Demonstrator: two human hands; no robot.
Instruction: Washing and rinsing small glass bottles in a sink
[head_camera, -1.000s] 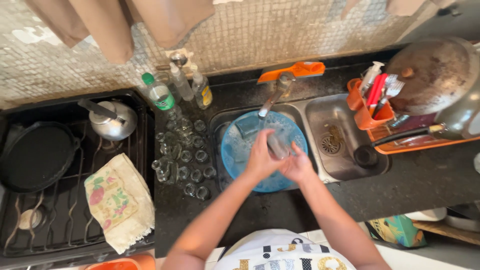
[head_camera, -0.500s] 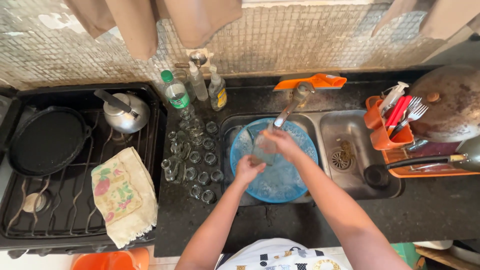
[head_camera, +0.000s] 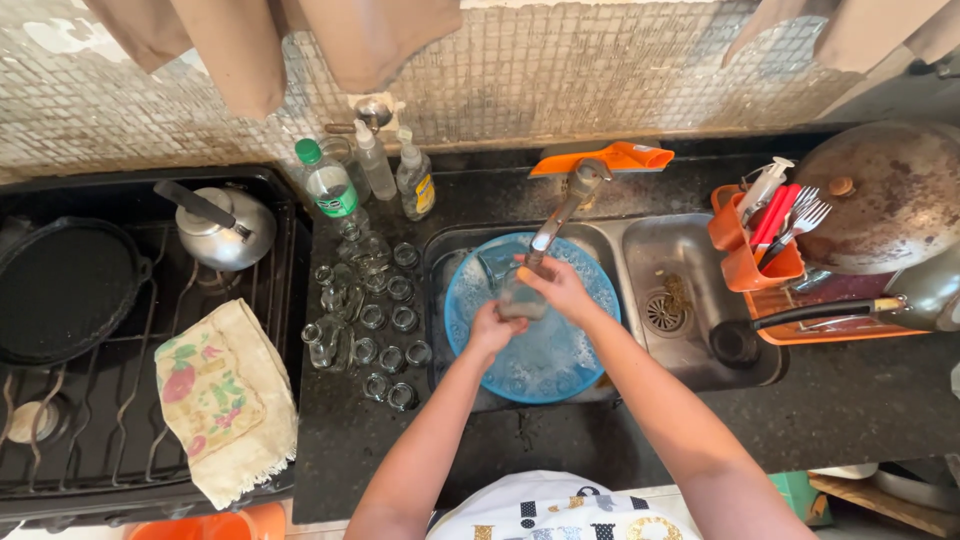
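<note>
Currently I'm rinsing clear glass (head_camera: 520, 298) under tap (head_camera: 560, 215), over blue basin (head_camera: 560, 365) in left sink. Right hand (head_camera: 560, 290) gripping glass, left hand (head_camera: 492, 330) curled against its near side. Many glasses (head_camera: 375, 320) standing on counter left; washed or waiting, can't tell.

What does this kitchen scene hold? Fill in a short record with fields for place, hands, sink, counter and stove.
Place: kitchen counter with a double sink
Hands: left hand and right hand hold a clear glass under the tap
Sink: blue basin with soapy water
Counter: small glasses, three bottles
Stove: kettle, black pan, floral cloth
</note>
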